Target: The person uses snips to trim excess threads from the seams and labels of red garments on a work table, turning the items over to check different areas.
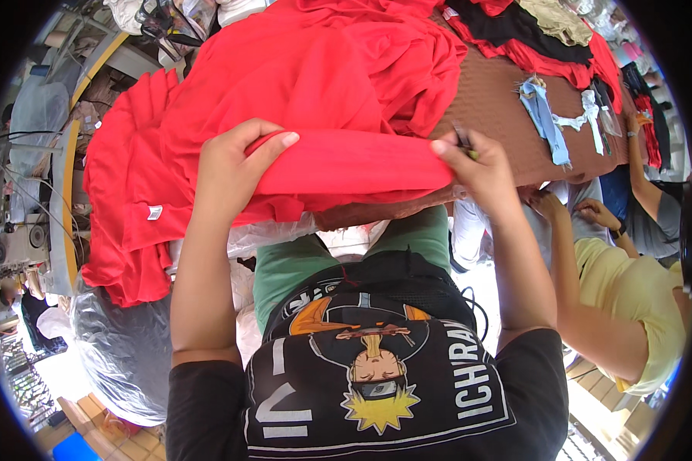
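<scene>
- Left grip (242, 161) pinches the folded red fabric band (354, 165) at nine o'clock; right grip (480, 165) at three, also holding a small dark object (463, 137);
- band's long axis runs nine-to-three, both grips equally near; red cloth heap (315, 69) toward twelve.

There are the wearer's two hands (237, 163), one held red cloth (354, 165) and two green-clad legs (291, 270).

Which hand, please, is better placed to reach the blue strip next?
Probably the right hand: it is nearer the blue strip than the left hand, though both hold the red fabric.
</scene>
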Motion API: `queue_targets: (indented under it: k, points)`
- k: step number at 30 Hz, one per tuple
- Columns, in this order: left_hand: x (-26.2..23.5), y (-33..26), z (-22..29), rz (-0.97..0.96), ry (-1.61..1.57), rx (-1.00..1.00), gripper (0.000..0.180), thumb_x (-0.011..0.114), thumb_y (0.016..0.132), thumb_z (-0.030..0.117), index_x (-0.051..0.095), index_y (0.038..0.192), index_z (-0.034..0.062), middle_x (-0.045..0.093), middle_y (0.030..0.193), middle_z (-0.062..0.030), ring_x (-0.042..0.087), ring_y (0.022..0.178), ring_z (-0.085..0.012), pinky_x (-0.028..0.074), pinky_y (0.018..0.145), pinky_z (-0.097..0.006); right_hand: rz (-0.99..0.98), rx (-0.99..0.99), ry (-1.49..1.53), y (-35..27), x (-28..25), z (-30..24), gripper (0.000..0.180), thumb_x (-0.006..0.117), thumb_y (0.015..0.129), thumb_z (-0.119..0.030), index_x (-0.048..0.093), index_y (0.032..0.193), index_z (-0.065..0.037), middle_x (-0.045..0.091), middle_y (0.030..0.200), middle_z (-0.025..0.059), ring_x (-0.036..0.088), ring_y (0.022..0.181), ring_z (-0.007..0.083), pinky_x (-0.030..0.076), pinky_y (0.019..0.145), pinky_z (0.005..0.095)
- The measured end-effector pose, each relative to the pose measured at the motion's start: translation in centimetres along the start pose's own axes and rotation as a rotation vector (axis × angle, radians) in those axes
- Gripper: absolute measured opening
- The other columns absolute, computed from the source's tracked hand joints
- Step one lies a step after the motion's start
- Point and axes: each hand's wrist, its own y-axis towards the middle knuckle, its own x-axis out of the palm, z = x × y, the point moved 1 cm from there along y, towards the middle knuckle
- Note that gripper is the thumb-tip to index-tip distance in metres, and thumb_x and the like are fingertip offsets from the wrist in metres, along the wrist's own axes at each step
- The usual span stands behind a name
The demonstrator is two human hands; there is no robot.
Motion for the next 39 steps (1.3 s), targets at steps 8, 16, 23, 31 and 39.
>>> queue_targets:
  k: [8, 16, 23, 31, 39]
  points:
    - [4.2, 0.3, -1.1, 0.207, 0.227, 0.387, 0.021, 0.07, 0.083, 0.013, 0.069, 0.103, 0.0059, 0.065, 0.103, -0.0109, 0.063, 0.097, -0.0254, 0.05, 0.083, -0.035, 0.261, -0.158, -0.332, 1.2, 1.4, 1.7, 0.021, 0.072, 0.084, -0.016, 0.067, 0.098, -0.002, 0.069, 0.086, 0.0133, 0.066, 0.076, 0.0204, 0.051, 0.07, 0.0316]
    - [11.5, 0.9, -2.0, -0.036, 0.229, 0.472, 0.028, 0.072, 0.077, 0.012, 0.07, 0.105, 0.0087, 0.063, 0.103, -0.0051, 0.061, 0.094, -0.0262, 0.05, 0.083, -0.037, 0.064, -0.163, -0.301, 1.3, 5.2, 3.5, 0.014, 0.057, 0.092, -0.008, 0.064, 0.101, -0.001, 0.064, 0.073, 0.0106, 0.064, 0.07, 0.0176, 0.049, 0.069, 0.0302]
    - [12.6, 1.0, -2.5, 0.035, 0.241, 0.459, 0.018, 0.073, 0.077, 0.013, 0.072, 0.094, 0.0083, 0.063, 0.097, -0.0034, 0.062, 0.088, -0.0236, 0.051, 0.078, -0.036, 0.072, -0.149, -0.282, 1.3, 4.9, 4.1, 0.013, 0.057, 0.092, -0.008, 0.065, 0.098, -0.001, 0.065, 0.072, 0.0095, 0.064, 0.069, 0.017, 0.049, 0.067, 0.0299]
    - [11.4, 2.2, -2.6, -0.027, -0.445, -0.034, 0.012, 0.065, 0.09, 0.011, 0.067, 0.096, 0.0005, 0.069, 0.089, -0.0046, 0.064, 0.084, -0.0101, 0.049, 0.079, -0.023, 0.043, -0.116, -0.247, 1.0, 4.7, 3.9, 0.013, 0.059, 0.091, -0.01, 0.065, 0.099, -0.001, 0.066, 0.076, 0.0133, 0.066, 0.071, 0.0252, 0.05, 0.067, 0.0341]
    - [10.8, 2.6, -2.8, -0.043, -0.672, -0.072, 0.02, 0.065, 0.092, 0.019, 0.067, 0.102, 0.002, 0.07, 0.091, -0.0045, 0.065, 0.085, -0.0098, 0.048, 0.075, -0.023, 0.083, -0.237, -0.281, 0.4, 5.1, 3.9, 0.02, 0.067, 0.087, -0.016, 0.063, 0.101, -0.003, 0.066, 0.09, 0.0146, 0.066, 0.08, 0.027, 0.051, 0.071, 0.0352]
